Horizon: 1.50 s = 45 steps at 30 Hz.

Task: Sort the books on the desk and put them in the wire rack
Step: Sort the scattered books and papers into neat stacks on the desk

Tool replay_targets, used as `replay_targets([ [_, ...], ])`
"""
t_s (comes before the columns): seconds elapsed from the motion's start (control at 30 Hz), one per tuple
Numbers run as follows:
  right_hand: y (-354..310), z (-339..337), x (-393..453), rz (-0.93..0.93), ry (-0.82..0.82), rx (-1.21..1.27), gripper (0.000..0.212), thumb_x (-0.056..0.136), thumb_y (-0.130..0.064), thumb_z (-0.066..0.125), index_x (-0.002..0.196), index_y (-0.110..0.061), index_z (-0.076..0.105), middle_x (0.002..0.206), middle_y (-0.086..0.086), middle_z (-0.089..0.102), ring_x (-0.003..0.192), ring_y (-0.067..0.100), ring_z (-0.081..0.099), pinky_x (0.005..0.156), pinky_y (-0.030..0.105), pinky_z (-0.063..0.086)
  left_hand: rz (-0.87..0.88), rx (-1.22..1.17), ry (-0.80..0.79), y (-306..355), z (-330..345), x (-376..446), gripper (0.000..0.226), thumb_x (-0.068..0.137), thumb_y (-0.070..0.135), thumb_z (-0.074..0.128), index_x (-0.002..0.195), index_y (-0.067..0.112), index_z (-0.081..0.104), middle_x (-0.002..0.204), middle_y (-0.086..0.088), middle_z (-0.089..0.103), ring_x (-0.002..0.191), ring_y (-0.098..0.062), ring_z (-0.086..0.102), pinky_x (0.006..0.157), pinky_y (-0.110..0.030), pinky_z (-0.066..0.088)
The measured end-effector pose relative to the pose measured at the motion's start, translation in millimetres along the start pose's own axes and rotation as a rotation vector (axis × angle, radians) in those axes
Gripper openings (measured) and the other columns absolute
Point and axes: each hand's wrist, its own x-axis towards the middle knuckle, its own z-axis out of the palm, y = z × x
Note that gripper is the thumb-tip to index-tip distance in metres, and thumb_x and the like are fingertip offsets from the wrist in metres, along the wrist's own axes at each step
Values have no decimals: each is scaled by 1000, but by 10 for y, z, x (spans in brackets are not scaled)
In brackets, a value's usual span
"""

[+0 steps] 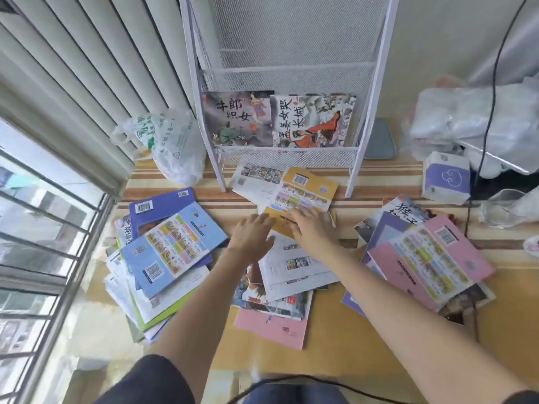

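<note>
Now both hands (252,234) (310,225) flat on yellow book (278,224).

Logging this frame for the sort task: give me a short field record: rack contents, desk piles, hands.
rack: white wire rack, two picture books upright side by side in a lower tier
left pile: blue books
right pile: pink books
centre: yellow book on mixed loose books
left hand: flat, fingers straight, at the yellow book's edge
right hand: flat on the yellow book
</note>
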Motion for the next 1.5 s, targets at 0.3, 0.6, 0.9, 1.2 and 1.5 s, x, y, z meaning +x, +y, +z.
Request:
replay_targets([
  [0.3, 325, 765, 330, 49, 201, -97, 54, 92, -50, 20, 144, -35, 28, 153, -12, 24, 141, 14, 15, 111, 52, 9, 98, -224, 395, -100, 564, 602, 73, 77, 48, 24, 137, 13, 46, 148, -4, 41, 139, -21, 29, 113, -38, 20],
  [0.6, 302, 909, 358, 37, 356, -56, 45, 97, -44, 30, 141, -36, 33, 150, -15, 29, 139, 11, 17, 106, 68, 3, 204, -231, 558, -170, 767, 677, 76, 78, 53, 21, 128, 7, 53, 140, -7, 50, 134, -27, 37, 110, -37, 25],
  [0.9, 316, 891, 178, 8, 329, 84, 53, 89, -58, 40, 139, -45, 31, 153, -16, 23, 143, 20, 9, 114, 51, 11, 70, -583, 464, -130, 700, 447, 51, 91, 35, 50, 135, 9, 43, 137, -14, 50, 130, -28, 42, 94, -31, 33],
  [1.2, 332, 840, 100, -92, 640, 367, 42, 78, -53, 65, 109, -24, 71, 115, -14, 64, 109, -2, 53, 93, 8, 38, 143, -1274, 594, -362, 736, 424, 20, 89, 8, 52, 99, 17, 66, 99, 3, 69, 83, -2, 61, 65, -10, 44],
  [1.5, 269, 736, 20, -448, 1013, 208, 30, 87, -40, 58, 79, -18, 77, 75, -6, 73, 68, 6, 67, 56, 28, 54, 283, -1103, 735, -381, 809, 535, 85, 77, -1, 63, 140, 46, 30, 145, 26, 36, 136, -6, 38, 99, -24, 42],
])
